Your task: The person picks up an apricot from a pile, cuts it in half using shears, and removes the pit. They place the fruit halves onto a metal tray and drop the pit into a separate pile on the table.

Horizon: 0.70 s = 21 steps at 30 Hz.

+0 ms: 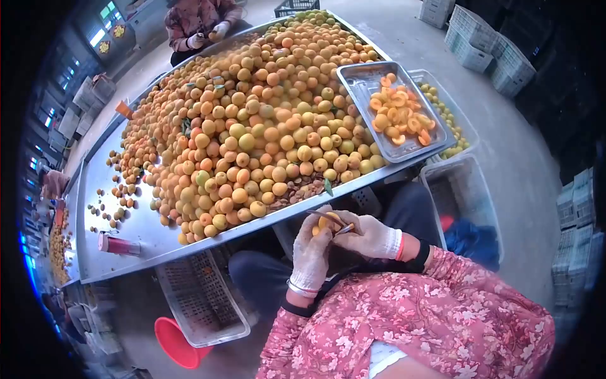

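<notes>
Both my hands wear white cotton gloves and meet below the table's front edge. My left hand (pixel 312 249) cups an orange apricot (pixel 324 223). My right hand (pixel 369 235) holds a small knife (pixel 333 222) whose blade lies against the fruit. A big heap of apricots (pixel 252 126) covers the metal table (pixel 139 230). A metal tray (pixel 361 79) at the table's right end holds halved apricots (pixel 399 117).
Loose pits (pixel 297 189) lie by the heap's front. A pink cylinder (pixel 117 245) lies on the table's left. Under the table stand a white crate (pixel 199 300), a red bucket (pixel 177 344) and a grey crate (pixel 464 196). Another person (pixel 199 25) works at the far end.
</notes>
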### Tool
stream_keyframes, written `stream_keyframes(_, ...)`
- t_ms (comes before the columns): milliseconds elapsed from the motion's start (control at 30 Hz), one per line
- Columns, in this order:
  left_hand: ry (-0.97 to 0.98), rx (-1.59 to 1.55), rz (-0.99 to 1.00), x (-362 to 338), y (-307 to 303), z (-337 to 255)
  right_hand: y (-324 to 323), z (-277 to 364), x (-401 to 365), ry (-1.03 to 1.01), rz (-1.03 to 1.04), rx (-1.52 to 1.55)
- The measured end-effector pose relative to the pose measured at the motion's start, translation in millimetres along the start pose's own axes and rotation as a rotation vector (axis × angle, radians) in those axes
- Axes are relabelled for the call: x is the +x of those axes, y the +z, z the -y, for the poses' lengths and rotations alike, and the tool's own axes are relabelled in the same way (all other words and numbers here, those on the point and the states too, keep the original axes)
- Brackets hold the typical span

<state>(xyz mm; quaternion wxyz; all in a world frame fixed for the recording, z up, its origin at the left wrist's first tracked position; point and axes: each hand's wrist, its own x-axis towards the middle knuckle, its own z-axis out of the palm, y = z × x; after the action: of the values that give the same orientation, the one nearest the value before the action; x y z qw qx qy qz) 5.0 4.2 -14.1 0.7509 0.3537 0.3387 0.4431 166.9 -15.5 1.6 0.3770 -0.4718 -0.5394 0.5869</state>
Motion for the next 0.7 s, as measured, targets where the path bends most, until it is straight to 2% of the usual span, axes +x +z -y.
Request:
stream_keyframes(67,-0.047,-0.132,-0.030,3.2,-2.2,2.0,-1.8,10.8,1.8,0.068,0.009,0.114)
stream_keyframes(133,-0.063,-0.216,-0.080,5.0,-5.1,6.6,-6.3,24.8,1.9,0.347,0.065,0.165)
stream_keyframes(167,-0.062,-0.219,-0.086,4.9,-5.6,6.4,-4.8,21.9,2.7,0.350,0.071,0.163)
stream_keyframes(367,-0.088,-0.354,-0.022,2.7,-8.3,6.1,-4.8,29.1,13.7,0.099,-0.316,0.245)
stream_keyframes(433,-0.131,-0.404,-0.043,1.7,-5.1,5.4,-3.5,39.3,21.3,0.035,-0.352,0.263)
stream_keyframes(533,-0.096,-0.397,-0.003,-0.2,-1.3,4.5,5.0,53.6,32.9,-0.261,-0.440,0.354)
stream_keyframes(567,-0.095,-0.400,-0.002,-1.2,0.7,2.8,8.1,56.0,36.7,-0.261,-0.441,0.351)
stream_keyframes(633,-0.087,-0.376,-0.023,-3.5,4.8,-0.9,14.5,61.8,44.2,-0.448,-0.463,0.402)
stream_keyframes(700,-0.090,-0.359,-0.033,-6.3,5.5,-0.3,18.6,62.4,48.8,-0.475,-0.490,0.370)
